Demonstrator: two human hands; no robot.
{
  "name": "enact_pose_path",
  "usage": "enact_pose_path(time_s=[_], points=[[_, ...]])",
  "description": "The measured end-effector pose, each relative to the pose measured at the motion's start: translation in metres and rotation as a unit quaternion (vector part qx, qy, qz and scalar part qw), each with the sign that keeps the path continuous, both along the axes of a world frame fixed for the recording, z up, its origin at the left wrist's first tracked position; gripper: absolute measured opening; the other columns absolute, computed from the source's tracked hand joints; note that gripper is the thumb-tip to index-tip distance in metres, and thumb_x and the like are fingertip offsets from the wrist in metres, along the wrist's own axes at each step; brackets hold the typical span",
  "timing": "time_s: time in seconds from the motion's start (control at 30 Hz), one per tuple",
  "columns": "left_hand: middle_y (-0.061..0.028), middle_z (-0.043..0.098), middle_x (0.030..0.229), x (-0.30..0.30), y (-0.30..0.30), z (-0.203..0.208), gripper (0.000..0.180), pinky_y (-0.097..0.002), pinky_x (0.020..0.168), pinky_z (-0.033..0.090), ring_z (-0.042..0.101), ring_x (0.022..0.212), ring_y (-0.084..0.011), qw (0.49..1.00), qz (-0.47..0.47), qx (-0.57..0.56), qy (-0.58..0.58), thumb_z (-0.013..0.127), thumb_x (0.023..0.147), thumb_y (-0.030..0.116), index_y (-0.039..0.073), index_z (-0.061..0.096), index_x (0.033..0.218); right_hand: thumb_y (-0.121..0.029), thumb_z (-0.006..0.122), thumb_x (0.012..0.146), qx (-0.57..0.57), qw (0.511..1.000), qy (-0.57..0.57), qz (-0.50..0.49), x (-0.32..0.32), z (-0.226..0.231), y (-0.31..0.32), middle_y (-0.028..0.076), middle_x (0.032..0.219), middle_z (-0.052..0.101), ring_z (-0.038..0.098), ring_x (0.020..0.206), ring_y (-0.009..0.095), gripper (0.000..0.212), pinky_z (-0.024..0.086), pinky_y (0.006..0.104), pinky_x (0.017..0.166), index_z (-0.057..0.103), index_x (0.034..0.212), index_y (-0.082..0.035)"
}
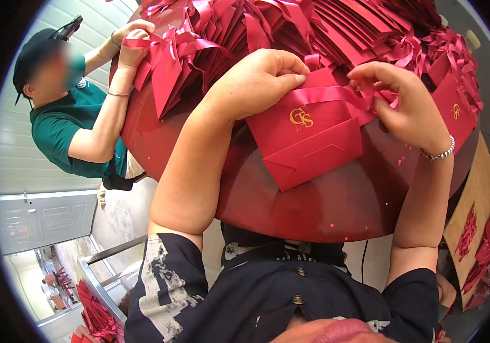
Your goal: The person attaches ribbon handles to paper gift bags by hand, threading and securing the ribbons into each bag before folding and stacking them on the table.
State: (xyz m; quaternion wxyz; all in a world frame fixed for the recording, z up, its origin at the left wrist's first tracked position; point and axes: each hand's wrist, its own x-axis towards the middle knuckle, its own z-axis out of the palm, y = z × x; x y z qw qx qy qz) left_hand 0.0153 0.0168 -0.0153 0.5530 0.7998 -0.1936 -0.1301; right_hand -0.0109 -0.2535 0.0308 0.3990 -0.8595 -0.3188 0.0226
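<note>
1. i have the left hand [256,80] at the upper left of a red paper bag [316,134], thumb and forefinger pressed together on its top edge; i can't tell whether they also catch the ribbon [329,95].
2. my right hand [408,106] is at the bag's upper right, fingers curled, thumb and forefinger tips apart around the ribbon's far end; i can't tell how firmly that end is held.
3. the bag lies flattened and slanted near the front of the dark red table [291,214], folded base toward me, gold emblem [301,117] up. the ribbon runs across it between both hands.
4. beyond it i see a large spread of red bags [351,28], some with ribbons.
5. to my left, a co-worker in a green shirt [62,134] has both hands at more bags [168,74].
6. on my right wrist is a beaded bracelet [440,151].
</note>
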Motion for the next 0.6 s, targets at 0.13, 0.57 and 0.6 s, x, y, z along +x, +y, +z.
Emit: enact_pose_path(time_s=[0.13,0.57,0.6], points=[[-0.0054,0.069,0.081,0.000,-0.001,0.000,0.023,-0.0258,0.069,0.050,0.061,0.074,-0.0085,1.000,-0.010,-0.009,-0.027,0.062,0.090,0.012,-0.005,0.069,0.104,0.011,0.051,0.085,0.034,0.999,-0.008,0.032,-0.005,-0.002,0.008,0.011,0.120,0.068,0.065,0.110,0.017,0.045,0.048,0.0270,0.095,0.061,0.128,0.002],[-0.0031,0.069,0.079,-0.005,-0.003,0.006,0.024,-0.0247,0.068,0.049,0.060,0.072,-0.0074,0.999,-0.022,-0.021,0.011,0.067,0.091,0.016,-0.004,0.069,0.104,-0.007,0.054,0.100,0.364,0.926,0.098,0.027,0.005,0.000,-0.011,0.009,0.101,0.068,0.064,0.088,0.014,0.030,0.050,0.0245,0.079,0.062,0.127,0.005],[-0.0031,0.069,0.079,-0.005,-0.004,0.007,0.024,-0.0247,0.068,0.049,0.060,0.072,-0.0074,0.999,-0.023,-0.020,0.011,0.067,0.091,0.016,-0.004,0.069,0.104,-0.007,0.056,0.100,0.363,0.928,0.087,0.013,0.008,-0.002,-0.014,0.008,0.101,0.068,0.062,0.087,0.014,0.031,0.050,0.0244,0.078,0.062,0.128,0.004]])
